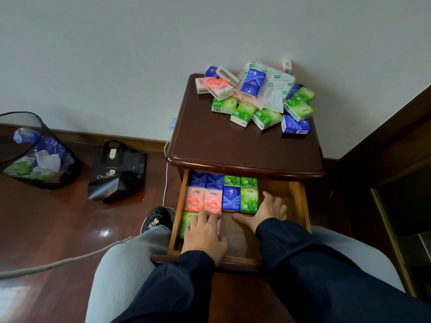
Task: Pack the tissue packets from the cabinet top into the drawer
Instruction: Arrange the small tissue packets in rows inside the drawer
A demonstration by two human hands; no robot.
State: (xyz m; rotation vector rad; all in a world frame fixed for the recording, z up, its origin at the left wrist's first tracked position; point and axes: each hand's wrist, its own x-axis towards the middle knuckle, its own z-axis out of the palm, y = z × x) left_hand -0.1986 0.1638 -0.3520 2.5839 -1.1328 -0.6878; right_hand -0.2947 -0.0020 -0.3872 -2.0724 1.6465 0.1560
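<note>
A dark wooden cabinet top (233, 141) carries a loose pile of several green, blue and pink tissue packets (265, 117) at its back right, around a white plastic bag (272, 87). Below it the drawer (300, 201) stands pulled out, with packets laid in rows along its left and back: blue (231, 199), green (249, 199) and pink (203, 201). My left hand (205, 236) lies flat on packets in the drawer's front left corner, fingers straight. My right hand (265, 213) rests spread on the drawer floor, touching the right side of the green packet.
A mesh waste bin (39, 155) with rubbish stands on the wooden floor at the left, and a black tote bag (116, 171) beside it. A white cable (166, 173) hangs down the cabinet's left side. My knees flank the drawer. Dark furniture (396, 171) stands at the right.
</note>
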